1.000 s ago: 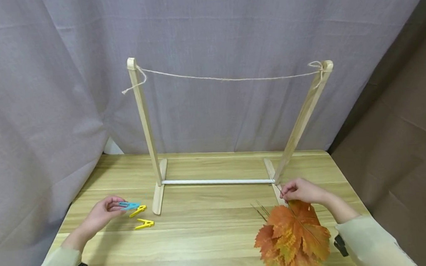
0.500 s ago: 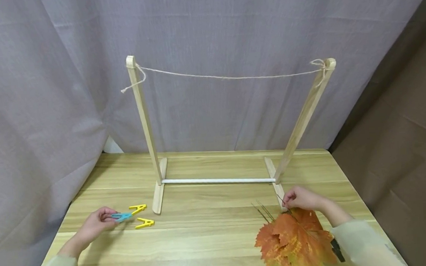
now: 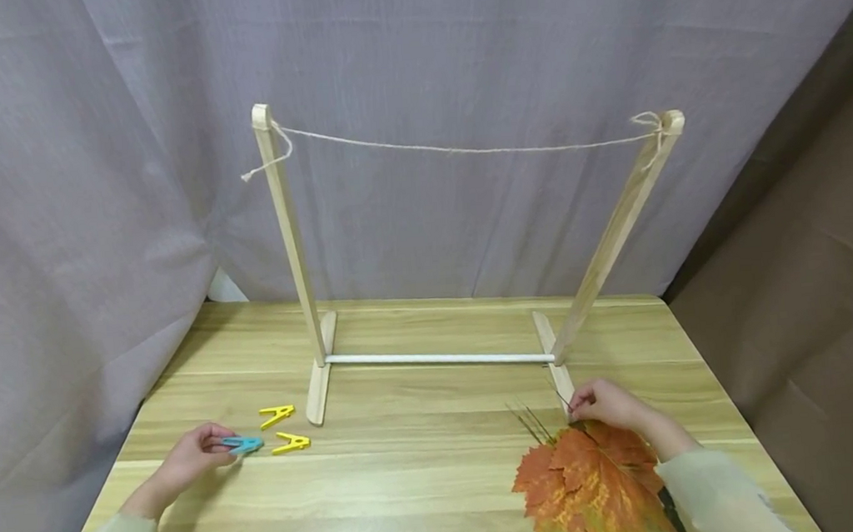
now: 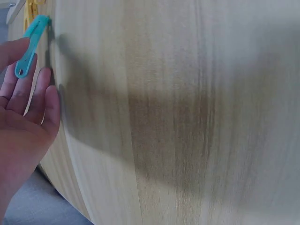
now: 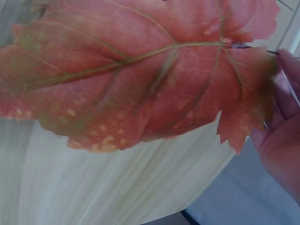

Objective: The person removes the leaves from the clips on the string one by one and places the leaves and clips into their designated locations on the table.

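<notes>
My left hand (image 3: 189,457) pinches a blue clothespin (image 3: 242,443) just above the wooden table (image 3: 414,484), at its left. The blue clothespin (image 4: 29,47) shows between my fingers in the left wrist view. Two yellow clothespins (image 3: 283,428) lie beside it. My right hand (image 3: 606,406) pinches the thin stem of an orange maple leaf (image 3: 601,473), the top one of a pile at the table's front right. That leaf (image 5: 140,75) fills the right wrist view, lifted off the table. A wooden frame (image 3: 291,243) with a string (image 3: 462,150) stretched between its posts stands mid-table.
A grey curtain (image 3: 87,159) hangs behind and to the left of the table. Brown paper (image 3: 810,269) covers the right side. The frame's white crossbar (image 3: 437,359) lies low between its feet. Loose stems (image 3: 527,423) stick out from the leaf pile.
My left hand has drawn back toward me with the blue clothespin, away from the yellow ones. My right hand has moved slightly toward me with the leaf stem.
</notes>
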`<move>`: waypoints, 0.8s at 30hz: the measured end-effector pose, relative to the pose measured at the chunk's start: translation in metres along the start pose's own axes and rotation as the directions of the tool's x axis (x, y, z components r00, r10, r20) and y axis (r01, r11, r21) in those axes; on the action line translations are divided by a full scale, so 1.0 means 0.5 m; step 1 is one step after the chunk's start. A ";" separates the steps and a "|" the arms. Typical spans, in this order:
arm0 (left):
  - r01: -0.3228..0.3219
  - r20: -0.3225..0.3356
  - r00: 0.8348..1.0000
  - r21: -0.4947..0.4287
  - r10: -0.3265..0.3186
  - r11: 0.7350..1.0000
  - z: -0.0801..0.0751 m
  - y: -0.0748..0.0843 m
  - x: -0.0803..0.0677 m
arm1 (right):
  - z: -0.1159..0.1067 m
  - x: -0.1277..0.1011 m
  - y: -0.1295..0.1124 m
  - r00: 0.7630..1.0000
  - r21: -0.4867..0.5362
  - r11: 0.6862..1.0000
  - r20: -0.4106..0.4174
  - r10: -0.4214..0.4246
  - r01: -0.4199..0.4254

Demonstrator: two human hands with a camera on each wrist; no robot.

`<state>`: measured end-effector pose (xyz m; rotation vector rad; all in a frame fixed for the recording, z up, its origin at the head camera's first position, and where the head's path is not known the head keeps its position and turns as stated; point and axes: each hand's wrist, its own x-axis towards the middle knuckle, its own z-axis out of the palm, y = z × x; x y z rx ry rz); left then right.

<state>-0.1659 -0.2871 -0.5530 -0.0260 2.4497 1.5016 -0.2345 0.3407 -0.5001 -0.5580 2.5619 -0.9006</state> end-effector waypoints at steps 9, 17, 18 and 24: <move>-0.004 -0.098 0.995 0.194 0.023 0.981 0.013 -0.005 -0.003 | 0.029 -0.012 0.016 0.996 -0.054 0.997 -0.081 0.041 -0.046; 0.006 -0.094 0.995 0.232 0.017 0.973 0.014 -0.003 -0.006 | 0.032 -0.012 0.025 0.982 -0.092 0.987 -0.144 0.119 -0.133; 0.011 -0.091 0.996 0.229 0.010 0.973 0.013 0.001 -0.007 | 0.030 -0.011 0.025 0.980 -0.093 0.985 -0.150 0.128 -0.143; 0.016 -0.069 0.998 0.213 -0.002 0.977 0.004 0.026 -0.006 | 0.016 -0.010 0.009 0.976 -0.093 0.984 -0.174 0.133 -0.151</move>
